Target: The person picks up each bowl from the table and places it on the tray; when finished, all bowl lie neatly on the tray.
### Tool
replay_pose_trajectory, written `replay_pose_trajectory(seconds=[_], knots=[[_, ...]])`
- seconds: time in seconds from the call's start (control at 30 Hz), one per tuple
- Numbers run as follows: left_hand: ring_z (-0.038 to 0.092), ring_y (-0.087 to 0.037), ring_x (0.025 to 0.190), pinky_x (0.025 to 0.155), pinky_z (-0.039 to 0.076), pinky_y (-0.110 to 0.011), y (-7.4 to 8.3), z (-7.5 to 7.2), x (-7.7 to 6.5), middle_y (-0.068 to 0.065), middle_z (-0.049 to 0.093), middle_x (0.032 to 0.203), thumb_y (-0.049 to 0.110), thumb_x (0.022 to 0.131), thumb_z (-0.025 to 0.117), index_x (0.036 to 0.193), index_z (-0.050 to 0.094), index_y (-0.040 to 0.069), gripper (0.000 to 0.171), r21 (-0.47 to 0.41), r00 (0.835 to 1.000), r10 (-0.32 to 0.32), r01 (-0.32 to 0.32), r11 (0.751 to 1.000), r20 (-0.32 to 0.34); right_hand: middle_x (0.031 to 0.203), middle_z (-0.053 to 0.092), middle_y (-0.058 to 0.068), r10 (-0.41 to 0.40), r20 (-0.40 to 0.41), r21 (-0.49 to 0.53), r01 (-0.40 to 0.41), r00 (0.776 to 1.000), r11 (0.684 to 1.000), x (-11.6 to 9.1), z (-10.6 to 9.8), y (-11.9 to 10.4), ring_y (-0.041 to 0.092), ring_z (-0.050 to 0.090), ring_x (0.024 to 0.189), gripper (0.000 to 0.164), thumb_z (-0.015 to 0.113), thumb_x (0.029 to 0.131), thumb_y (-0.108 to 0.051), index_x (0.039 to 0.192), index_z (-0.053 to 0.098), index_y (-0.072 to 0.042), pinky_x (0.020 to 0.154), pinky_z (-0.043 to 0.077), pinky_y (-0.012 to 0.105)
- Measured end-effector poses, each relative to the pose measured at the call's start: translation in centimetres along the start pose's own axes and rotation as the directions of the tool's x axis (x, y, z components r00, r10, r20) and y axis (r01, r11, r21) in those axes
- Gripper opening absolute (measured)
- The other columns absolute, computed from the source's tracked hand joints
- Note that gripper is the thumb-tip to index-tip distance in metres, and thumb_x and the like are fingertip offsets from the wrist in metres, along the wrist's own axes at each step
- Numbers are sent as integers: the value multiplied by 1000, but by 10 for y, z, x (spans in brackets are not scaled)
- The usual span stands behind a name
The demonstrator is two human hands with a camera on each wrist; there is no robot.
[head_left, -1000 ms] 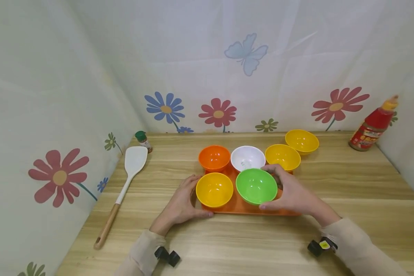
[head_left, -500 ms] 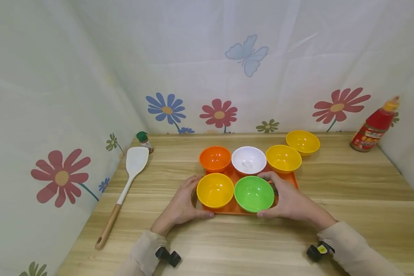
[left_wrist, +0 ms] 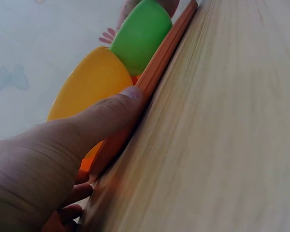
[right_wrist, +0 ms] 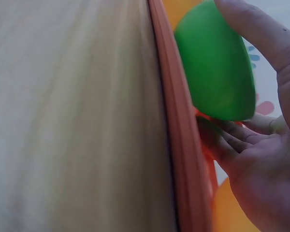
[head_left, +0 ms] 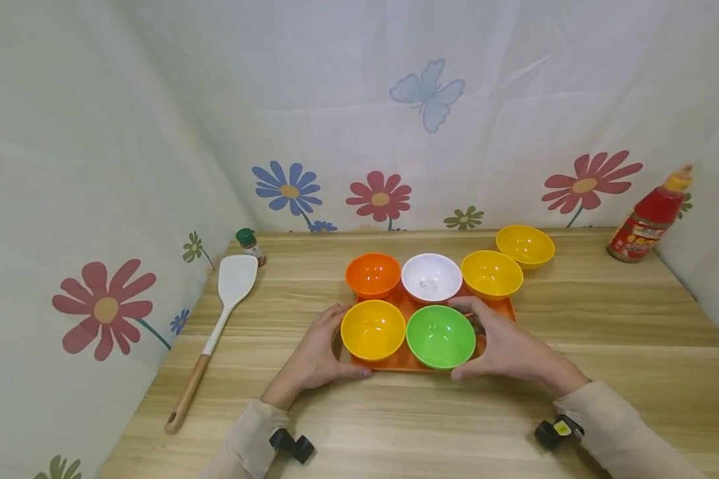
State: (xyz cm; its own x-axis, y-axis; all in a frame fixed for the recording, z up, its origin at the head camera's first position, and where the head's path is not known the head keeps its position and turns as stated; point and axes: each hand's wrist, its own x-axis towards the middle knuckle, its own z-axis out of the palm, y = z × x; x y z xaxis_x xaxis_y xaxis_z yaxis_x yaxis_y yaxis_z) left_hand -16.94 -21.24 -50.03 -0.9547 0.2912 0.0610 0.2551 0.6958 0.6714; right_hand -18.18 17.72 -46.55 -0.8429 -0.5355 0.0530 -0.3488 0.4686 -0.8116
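An orange tray (head_left: 397,362) lies on the wooden table, bearing bowls in two rows. My left hand (head_left: 313,350) grips its near left corner, thumb along the front edge and fingers at the left side, beside a yellow bowl (head_left: 373,330). The green bowl (head_left: 441,337) sits at the front, right of that yellow one. Around its right side curls my right hand (head_left: 503,342), thumb at the near rim and fingers behind. In the right wrist view the thumb (right_wrist: 253,26) lies against the green bowl's wall. Behind stand an orange bowl (head_left: 373,276), a white bowl (head_left: 431,278) and another yellow bowl (head_left: 492,274).
A further yellow bowl (head_left: 525,246) stands off the tray at the back right. A red sauce bottle (head_left: 647,223) is at the far right. On the left lie a white spatula (head_left: 237,279) with a wooden handle and a small green-capped jar (head_left: 250,246).
My right hand has brought the green bowl down and toward me, onto the tray's front beside the yellow bowl. Over the last half second it stays there. My left hand keeps its place.
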Motion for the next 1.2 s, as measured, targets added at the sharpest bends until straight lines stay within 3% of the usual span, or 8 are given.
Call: replay_pose_trajectory(seconds=[0.23, 0.33, 0.5, 0.67, 0.8, 0.97, 1.2], knots=[[29, -29, 167, 134, 27, -68, 1, 0, 1, 1, 46, 173, 58, 68, 105, 165, 53, 22, 116, 1, 1000, 9, -9, 1000, -1, 154, 59, 19, -124, -45, 85, 128, 991, 988, 0, -23, -4, 38, 67, 133, 106, 104, 80, -20, 161, 39, 2, 115, 58, 38], [30, -29, 167, 133, 27, -68, 1, 0, 1, 2, 46, 173, 58, 67, 105, 165, 53, 22, 116, -4, 1000, 7, -7, 1000, 0, 154, 57, 22, -139, -82, 94, 146, 987, 985, -2, -37, -9, 39, 68, 131, 99, 100, 84, -13, 161, 40, -2, 113, 57, 30], [31, -29, 166, 133, 28, -68, 1, 0, -1, 2, 45, 173, 59, 67, 105, 165, 54, 22, 117, -10, 1000, -2, 2, 1000, 2, 158, 54, 14, -166, -180, 26, 173, 969, 984, -7, -64, -13, 23, 65, 134, 102, 97, 87, -7, 169, 37, -16, 110, 51, 15], [31, -29, 166, 133, 28, -69, 1, 0, -1, 3, 46, 173, 59, 66, 105, 165, 54, 23, 117, -17, 1000, -5, 5, 1000, -2, 158, 53, 0, -209, -284, -14, 214, 936, 977, -10, -91, -12, 9, 60, 136, 110, 94, 84, 4, 173, 34, -18, 108, 47, 11], [31, -29, 166, 133, 28, -70, 1, 0, -1, 3, 45, 173, 59, 67, 105, 165, 54, 23, 117, -23, 1000, -3, 3, 1000, -2, 160, 52, -3, -184, -362, -14, 192, 914, 981, -9, -111, -6, 7, 56, 138, 112, 92, 82, 11, 174, 34, -19, 108, 45, 9], [31, -29, 166, 133, 28, -69, 0, 0, 0, 3, 45, 173, 59, 66, 106, 165, 54, 23, 117, -20, 1000, 3, -3, 1000, 0, 168, 48, 10, -100, -430, -31, 96, 897, 995, -8, -131, 6, 8, 51, 143, 109, 91, 87, 7, 175, 33, -24, 110, 42, 5], [29, -29, 167, 133, 27, -70, -1, 1, 0, 4, 45, 174, 58, 67, 105, 165, 54, 23, 116, -21, 1000, -8, 8, 1000, 2, 181, 33, 12, 30, -434, -15, -40, 900, 999, -4, -153, 30, 37, 41, 158, 108, 88, 97, -10, 179, 21, -33, 107, 37, -1]])
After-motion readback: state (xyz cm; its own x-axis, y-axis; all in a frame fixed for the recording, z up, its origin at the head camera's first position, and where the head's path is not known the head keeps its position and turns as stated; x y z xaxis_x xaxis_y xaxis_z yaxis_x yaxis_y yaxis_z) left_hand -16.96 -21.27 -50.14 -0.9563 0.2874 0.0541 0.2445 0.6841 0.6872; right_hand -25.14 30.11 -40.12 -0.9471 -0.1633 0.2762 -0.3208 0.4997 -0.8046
